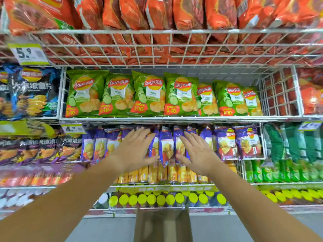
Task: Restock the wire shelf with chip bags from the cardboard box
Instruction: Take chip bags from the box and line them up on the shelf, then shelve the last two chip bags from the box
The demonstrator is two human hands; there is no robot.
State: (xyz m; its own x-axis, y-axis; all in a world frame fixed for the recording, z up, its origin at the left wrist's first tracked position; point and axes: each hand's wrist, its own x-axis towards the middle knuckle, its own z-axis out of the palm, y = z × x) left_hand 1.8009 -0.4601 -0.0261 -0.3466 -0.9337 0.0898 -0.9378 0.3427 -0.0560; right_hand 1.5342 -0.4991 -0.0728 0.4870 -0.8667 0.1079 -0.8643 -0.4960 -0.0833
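Observation:
A row of purple chip bags point(225, 144) stands upright in the white wire shelf point(174, 119) at mid height. My left hand point(136, 149) and my right hand point(197, 152) are both stretched out flat in front of that row, fingers straight and spread. Between them one purple bag point(165, 147) sticks out a little lower than its neighbours. The fingertips reach the bags on either side of it, and neither hand grips anything. Below, at the bottom centre, stands the brown cardboard box point(162, 226) on the floor; its inside is not visible.
Green chip bags point(150, 95) fill the shelf above, orange bags point(157, 14) the top basket. Orange cans point(162, 173) and yellow-lidded tubes point(152, 199) sit below the purple row. Dark bags hang at the left, green packs at the right. Grey floor flanks the box.

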